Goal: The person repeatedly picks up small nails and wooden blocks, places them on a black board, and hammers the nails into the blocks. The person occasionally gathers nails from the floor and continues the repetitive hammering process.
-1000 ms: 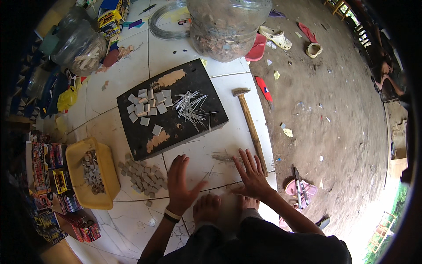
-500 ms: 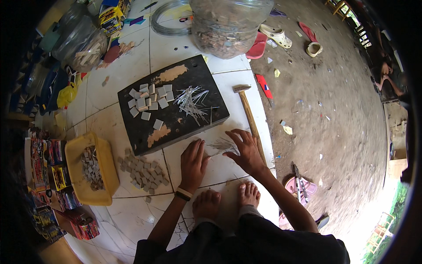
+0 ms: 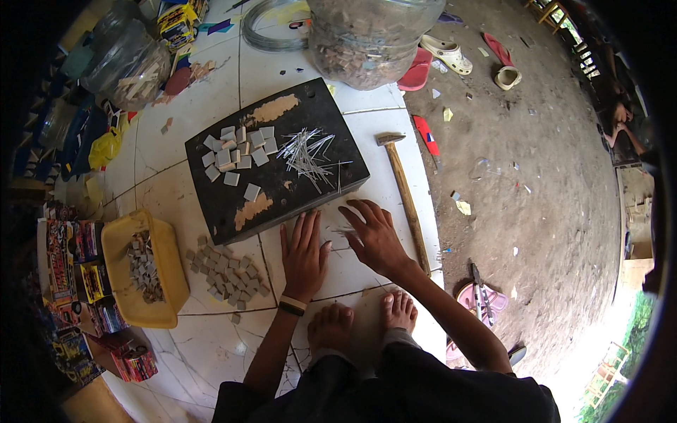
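My left hand (image 3: 304, 261) lies flat on the white tiles, fingers stretched out against the front side of a black block (image 3: 264, 204). Across from it, my right hand (image 3: 379, 240) hovers low with thumb and fingers apart. Between them lie thin metal wires (image 3: 344, 230), partly hidden by the right hand. On the block's top sit a heap of small grey-faced square wooden tiles (image 3: 231, 156) and a loose pile of short straight wires (image 3: 307, 156). To the right of that hand rests a hammer (image 3: 403, 190) with a wooden handle.
More small grey squares (image 3: 227, 273) lie left of my left hand, beside a yellow plastic basin (image 3: 176, 282) holding similar pieces. Behind the block stand a large clear jar (image 3: 374, 42) and a wire coil (image 3: 257, 39). A red-handled tool (image 3: 424, 135) lies at the tiled edge.
My left hand has moved slightly forward and flattened, its fingers now at the block's side. My right hand has shifted a little left and forward, covering more of the wires.
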`<state>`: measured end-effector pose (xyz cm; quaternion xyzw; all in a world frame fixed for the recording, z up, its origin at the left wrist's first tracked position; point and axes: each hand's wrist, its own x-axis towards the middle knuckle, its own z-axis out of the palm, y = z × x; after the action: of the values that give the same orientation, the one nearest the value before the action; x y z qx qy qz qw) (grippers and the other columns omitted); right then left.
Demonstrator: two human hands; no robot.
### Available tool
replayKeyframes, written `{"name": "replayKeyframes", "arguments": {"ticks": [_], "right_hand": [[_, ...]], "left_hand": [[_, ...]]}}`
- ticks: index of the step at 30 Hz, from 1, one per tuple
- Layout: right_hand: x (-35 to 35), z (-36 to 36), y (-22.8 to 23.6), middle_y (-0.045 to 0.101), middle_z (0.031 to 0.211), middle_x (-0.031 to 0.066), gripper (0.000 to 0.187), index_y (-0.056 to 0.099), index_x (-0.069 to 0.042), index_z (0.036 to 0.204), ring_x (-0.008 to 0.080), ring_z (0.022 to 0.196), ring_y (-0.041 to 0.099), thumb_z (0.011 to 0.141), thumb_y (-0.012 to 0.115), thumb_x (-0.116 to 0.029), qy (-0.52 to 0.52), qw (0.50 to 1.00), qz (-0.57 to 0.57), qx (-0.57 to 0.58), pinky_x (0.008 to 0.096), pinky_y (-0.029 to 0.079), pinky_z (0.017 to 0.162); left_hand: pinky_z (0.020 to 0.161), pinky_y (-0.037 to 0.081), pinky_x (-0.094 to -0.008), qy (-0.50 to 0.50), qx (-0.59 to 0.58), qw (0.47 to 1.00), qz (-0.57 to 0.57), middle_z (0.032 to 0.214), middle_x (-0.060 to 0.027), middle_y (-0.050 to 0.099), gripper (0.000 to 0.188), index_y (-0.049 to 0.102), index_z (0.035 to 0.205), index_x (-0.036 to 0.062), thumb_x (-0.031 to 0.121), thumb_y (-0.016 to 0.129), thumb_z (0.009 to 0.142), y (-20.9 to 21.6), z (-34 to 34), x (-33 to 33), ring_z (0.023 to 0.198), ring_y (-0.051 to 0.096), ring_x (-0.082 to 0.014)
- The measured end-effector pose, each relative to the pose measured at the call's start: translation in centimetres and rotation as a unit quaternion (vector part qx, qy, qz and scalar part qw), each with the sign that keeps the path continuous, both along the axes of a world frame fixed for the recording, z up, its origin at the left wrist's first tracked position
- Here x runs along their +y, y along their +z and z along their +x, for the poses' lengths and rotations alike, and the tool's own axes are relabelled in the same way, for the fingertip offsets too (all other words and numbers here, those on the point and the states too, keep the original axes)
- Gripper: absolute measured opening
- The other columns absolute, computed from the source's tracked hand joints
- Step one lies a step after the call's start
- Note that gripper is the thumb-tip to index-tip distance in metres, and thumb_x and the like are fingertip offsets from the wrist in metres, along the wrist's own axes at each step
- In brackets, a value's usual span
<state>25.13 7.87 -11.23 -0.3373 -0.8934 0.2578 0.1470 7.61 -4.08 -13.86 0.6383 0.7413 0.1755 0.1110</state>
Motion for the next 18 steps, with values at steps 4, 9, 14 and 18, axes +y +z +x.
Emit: {"name": "replayKeyframes", "arguments": {"ticks": [4, 9, 14, 18], "right_hand": [[0.7, -0.8, -0.5, 0.054, 0.153, 0.0194, 0.057, 0.058, -0.003, 0.148, 0.0393, 0.142, 0.05, 0.092, 0.068, -0.002, 0.015, 1.0, -0.005, 0.016, 0.0507, 0.042, 0.118], [-1.1, 1.8, 0.0, 0.058, 0.142, 0.0228, 0.059, 0.06, 0.0, 0.143, 0.0435, 0.134, 0.054, 0.085, 0.062, 0.011, -0.092, 0.994, -0.066, 0.009, 0.0496, 0.047, 0.115], [-4.6, 5.0, 1.1, 0.062, 0.132, 0.0229, 0.058, 0.062, 0.0, 0.139, 0.0434, 0.124, 0.062, 0.084, 0.058, 0.016, -0.034, 0.992, -0.124, 0.022, 0.0486, 0.056, 0.104], [-4.2, 7.4, 2.3, 0.065, 0.128, 0.0236, 0.049, 0.062, 0.0, 0.138, 0.0434, 0.12, 0.065, 0.09, 0.069, 0.007, -0.04, 0.985, -0.151, 0.073, 0.0479, 0.057, 0.102]], "left_hand": [[0.132, 0.014, -0.0645, 0.006, -0.021, 1.0, -0.005, 0.174, -0.015, 0.036, 0.065, 0.035, 0.167, 0.001, 0.031, 0.05, 0.112, 0.1, 0.4, 0.4, 0.163, 0.029, -0.036], [0.131, 0.018, -0.0646, -0.009, -0.097, 0.995, 0.005, 0.174, -0.0233, 0.031, 0.07, 0.026, 0.169, -0.0011, 0.026, 0.052, 0.11, 0.5, 1.9, -0.1, 0.162, 0.029, -0.0411], [0.13, 0.022, -0.062, -0.065, -0.198, 0.978, -0.003, 0.173, -0.0259, 0.033, 0.073, 0.019, 0.17, -0.0036, 0.023, 0.05, 0.11, 1.3, 5.4, -2.2, 0.159, 0.034, -0.0436], [0.129, 0.027, -0.0575, -0.071, -0.234, 0.97, 0.0, 0.171, -0.026, 0.037, 0.069, 0.025, 0.169, -0.0028, 0.02, 0.05, 0.109, 2.2, 5.0, -3.5, 0.155, 0.04, -0.044]]}}
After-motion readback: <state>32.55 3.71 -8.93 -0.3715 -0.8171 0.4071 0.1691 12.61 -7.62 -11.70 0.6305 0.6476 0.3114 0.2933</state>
